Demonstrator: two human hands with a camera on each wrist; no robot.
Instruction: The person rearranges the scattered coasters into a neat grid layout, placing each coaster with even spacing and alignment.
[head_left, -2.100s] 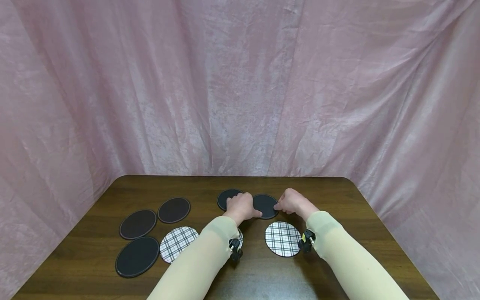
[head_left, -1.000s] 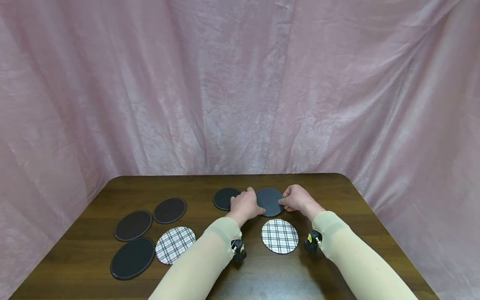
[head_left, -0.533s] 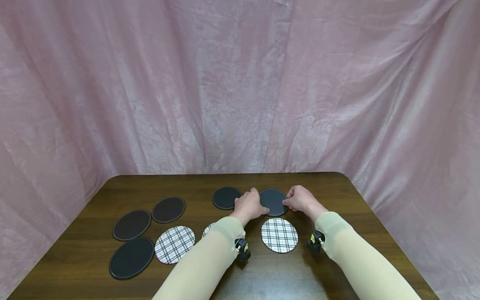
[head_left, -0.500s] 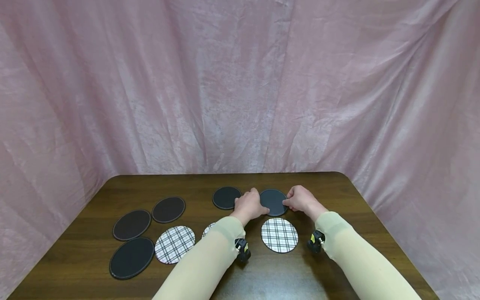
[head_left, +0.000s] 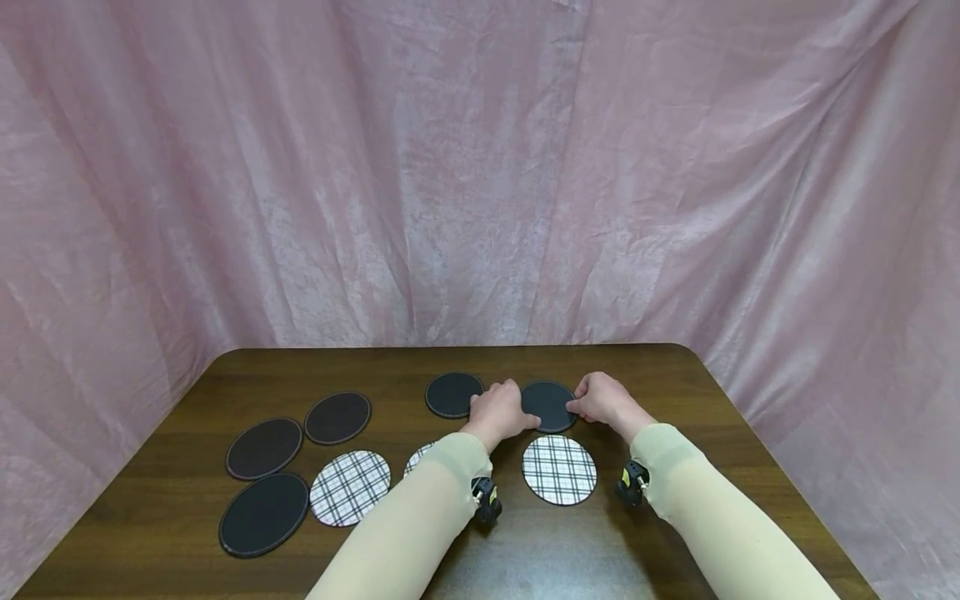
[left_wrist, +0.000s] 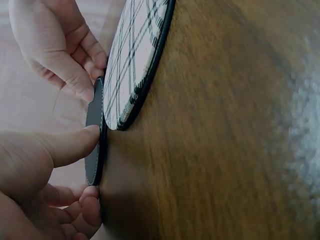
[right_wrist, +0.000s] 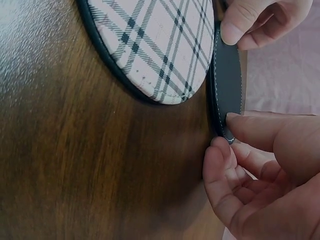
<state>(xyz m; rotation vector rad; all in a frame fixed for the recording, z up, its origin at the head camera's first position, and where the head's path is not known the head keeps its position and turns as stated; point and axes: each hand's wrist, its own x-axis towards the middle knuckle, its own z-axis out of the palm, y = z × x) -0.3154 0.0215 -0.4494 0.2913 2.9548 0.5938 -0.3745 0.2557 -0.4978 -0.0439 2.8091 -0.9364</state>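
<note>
Between my two hands is a round black coaster with white edge stitching, at the far middle of the table. My left hand holds its left edge, the thumb on top and the fingers at the rim. The right edge is pinched by my right hand; in the right wrist view its thumb lies on top and a fingertip sits at the rim. The coaster lies low, at or just above the wood; I cannot tell which. A white-and-black plaid coaster lies close in front of it.
Left of my left hand lies another black coaster. A plaid coaster is mostly hidden by my left forearm. Further left are one more plaid coaster and three black ones, the nearest a black coaster. A pink curtain hangs behind the table.
Both hands have shifted a little right with the black coaster. Its face, lighter and tilted up a moment ago, is now darker and flatter as it has come down. The other coasters stay put.
</note>
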